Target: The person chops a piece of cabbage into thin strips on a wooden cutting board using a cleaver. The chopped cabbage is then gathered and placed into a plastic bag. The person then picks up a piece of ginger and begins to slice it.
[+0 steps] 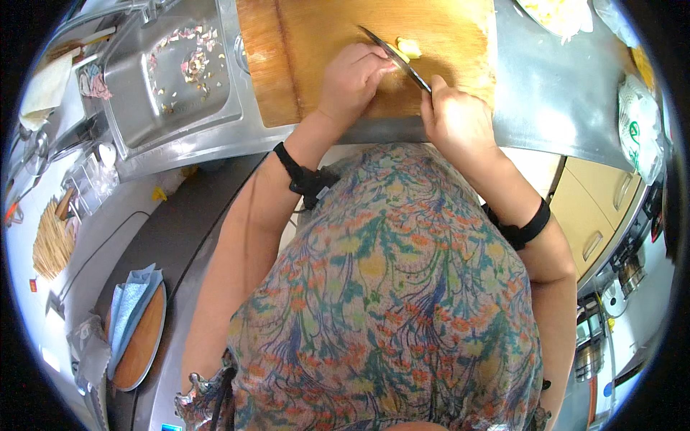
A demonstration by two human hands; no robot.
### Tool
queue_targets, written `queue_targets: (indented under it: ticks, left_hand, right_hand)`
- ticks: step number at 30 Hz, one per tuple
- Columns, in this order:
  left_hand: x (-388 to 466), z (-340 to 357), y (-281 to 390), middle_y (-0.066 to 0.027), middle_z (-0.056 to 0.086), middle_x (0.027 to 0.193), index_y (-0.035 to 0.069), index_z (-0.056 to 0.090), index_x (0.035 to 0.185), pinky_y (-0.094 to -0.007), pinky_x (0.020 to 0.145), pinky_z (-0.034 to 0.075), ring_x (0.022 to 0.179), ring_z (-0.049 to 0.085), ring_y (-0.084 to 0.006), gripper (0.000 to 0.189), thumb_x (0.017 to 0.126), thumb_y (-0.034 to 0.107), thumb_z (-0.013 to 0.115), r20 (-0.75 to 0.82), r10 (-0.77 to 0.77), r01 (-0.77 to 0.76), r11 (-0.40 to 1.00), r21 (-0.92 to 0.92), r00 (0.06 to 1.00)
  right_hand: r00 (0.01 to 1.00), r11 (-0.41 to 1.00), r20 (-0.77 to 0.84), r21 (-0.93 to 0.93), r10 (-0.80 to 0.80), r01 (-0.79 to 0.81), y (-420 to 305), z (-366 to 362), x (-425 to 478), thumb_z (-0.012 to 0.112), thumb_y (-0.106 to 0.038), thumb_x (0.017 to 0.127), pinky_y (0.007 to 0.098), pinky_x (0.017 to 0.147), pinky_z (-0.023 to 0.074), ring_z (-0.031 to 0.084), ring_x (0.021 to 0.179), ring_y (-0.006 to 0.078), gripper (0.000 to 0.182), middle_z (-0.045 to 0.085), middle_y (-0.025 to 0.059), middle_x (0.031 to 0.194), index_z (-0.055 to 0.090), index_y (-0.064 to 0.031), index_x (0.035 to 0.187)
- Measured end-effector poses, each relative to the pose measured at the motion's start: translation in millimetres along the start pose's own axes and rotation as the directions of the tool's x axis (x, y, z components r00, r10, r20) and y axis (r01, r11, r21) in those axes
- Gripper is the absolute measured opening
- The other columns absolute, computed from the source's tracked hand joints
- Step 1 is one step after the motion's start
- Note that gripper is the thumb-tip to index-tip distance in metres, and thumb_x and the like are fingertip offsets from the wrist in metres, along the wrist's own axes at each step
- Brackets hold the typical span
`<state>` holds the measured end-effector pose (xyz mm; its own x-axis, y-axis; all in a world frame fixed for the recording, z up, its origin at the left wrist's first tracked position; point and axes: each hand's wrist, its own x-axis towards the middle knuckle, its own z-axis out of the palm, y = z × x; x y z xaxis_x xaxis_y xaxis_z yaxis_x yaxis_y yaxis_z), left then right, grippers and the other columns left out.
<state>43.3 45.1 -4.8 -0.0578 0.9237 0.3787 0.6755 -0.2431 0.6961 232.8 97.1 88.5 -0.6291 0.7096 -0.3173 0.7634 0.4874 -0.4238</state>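
My right hand (458, 110) grips the handle of a kitchen knife (396, 59), whose blade slants up and left over a wooden cutting board (323, 24). Curled beside the blade, my left hand (356, 78) holds a small pale-yellow piece of food (398, 54) at its fingertips, mostly hidden by the fingers and the knife. Another pale-yellow piece (409, 47) lies on the board just beyond the blade. What kind of food it is, I cannot tell.
A stainless steel sink (178, 118) with scraps round its drain lies left of the board. On the steel counter (550, 97) to the right are a plate of pale shredded food (558, 13) and a white plastic bag (639, 129). A blue cloth (132, 307) lies on a round wooden board (145, 345) at lower left.
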Motion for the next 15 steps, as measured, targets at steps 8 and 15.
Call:
queue_targets:
  ticks: [8,15]
  left_hand:
    - [3,-3,9,-0.0081,0.068,0.093,0.007,0.071,0.086,-0.0358,0.072,0.053,0.084,0.064,-0.0268,0.006,0.081,0.011,0.072,0.016,-0.050,0.050,0.999,0.006,0.999]
    - [1,-4,6,-0.0082,0.069,0.093,0.007,0.070,0.086,-0.0367,0.075,0.053,0.086,0.065,-0.0282,0.009,0.083,0.015,0.070,0.030,-0.038,0.037,0.999,0.011,0.999]
  right_hand:
    - [0.990,0.996,-0.118,0.045,-0.074,0.080,8,8,8,0.054,-0.017,0.091,0.0497,0.062,0.0532,0.067,0.064,0.0381,0.017,0.066,0.0186,0.067,0.056,-0.0005,0.088]
    - [0.995,0.999,-0.097,0.020,-0.028,0.030,20,-5,-15,0.056,-0.019,0.094,0.0462,0.060,0.0547,0.066,0.059,0.0369,0.019,0.062,0.0170,0.060,0.055,-0.0020,0.087]
